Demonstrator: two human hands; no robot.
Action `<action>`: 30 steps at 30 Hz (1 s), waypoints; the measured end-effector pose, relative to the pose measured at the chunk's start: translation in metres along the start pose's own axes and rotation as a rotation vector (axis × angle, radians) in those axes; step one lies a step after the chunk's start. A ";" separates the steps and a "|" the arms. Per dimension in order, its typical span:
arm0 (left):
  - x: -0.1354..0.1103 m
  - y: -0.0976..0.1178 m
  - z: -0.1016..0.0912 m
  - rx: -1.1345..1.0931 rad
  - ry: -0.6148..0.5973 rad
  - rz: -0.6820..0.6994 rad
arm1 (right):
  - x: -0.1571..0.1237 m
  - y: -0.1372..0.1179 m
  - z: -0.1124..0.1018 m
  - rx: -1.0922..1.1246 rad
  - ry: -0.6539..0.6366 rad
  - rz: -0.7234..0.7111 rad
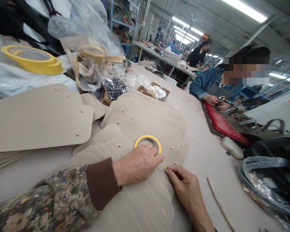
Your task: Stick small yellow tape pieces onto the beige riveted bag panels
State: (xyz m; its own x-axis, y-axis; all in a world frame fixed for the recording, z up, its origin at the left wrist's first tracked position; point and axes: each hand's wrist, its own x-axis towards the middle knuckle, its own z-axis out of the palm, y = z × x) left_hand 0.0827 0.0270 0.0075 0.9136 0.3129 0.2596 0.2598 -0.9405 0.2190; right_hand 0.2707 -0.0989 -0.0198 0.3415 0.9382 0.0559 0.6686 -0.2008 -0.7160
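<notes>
My left hand (141, 163) is closed on a roll of yellow tape (148, 138), its fingers reaching into the ring. Between the thumb and forefinger of my right hand (187, 185) is a small piece of yellow tape (165, 168). Both hands are just above overlapping beige panels (140, 206), which lie fanned out and have rounded corners. Small gold rivets (175, 163) dot several of them. A yellow bit (164, 211) shows on a panel near the front.
At left lies a stack of larger beige panels (36, 119). Yellow tape rolls (32, 59) and plastic bags rest behind it. A small box (154, 91) holds little parts. Wrapped black bags (273, 174) stand at right, and a co-worker (215, 80) works across the table.
</notes>
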 end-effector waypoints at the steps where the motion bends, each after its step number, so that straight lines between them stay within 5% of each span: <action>1: 0.000 0.000 0.000 -0.007 0.000 0.013 | 0.000 -0.001 0.002 -0.044 0.031 -0.047; 7: -0.002 -0.001 -0.001 -0.012 0.030 0.041 | 0.007 -0.013 0.007 -0.206 0.051 -0.100; 15: -0.001 -0.006 -0.003 -0.132 0.101 0.109 | 0.007 -0.018 -0.010 -0.114 -0.277 -0.030; 18: -0.002 -0.008 0.000 -0.162 0.128 0.097 | 0.007 -0.021 -0.008 -0.017 -0.074 -0.094; 22: -0.004 -0.011 0.008 -0.168 0.136 0.092 | 0.008 -0.029 0.000 -0.011 0.205 -0.354; 26: -0.004 -0.012 0.015 -0.120 0.201 0.076 | 0.010 -0.035 0.009 -0.113 0.268 -0.598; 30: -0.004 -0.007 0.015 -0.105 0.193 0.085 | 0.010 -0.036 0.015 -0.201 0.265 -0.627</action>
State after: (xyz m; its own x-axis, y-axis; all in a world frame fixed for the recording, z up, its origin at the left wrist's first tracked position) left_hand 0.0818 0.0306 -0.0088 0.8515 0.2625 0.4540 0.1417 -0.9486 0.2829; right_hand 0.2400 -0.0780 -0.0034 -0.0156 0.7990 0.6011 0.8920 0.2827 -0.3528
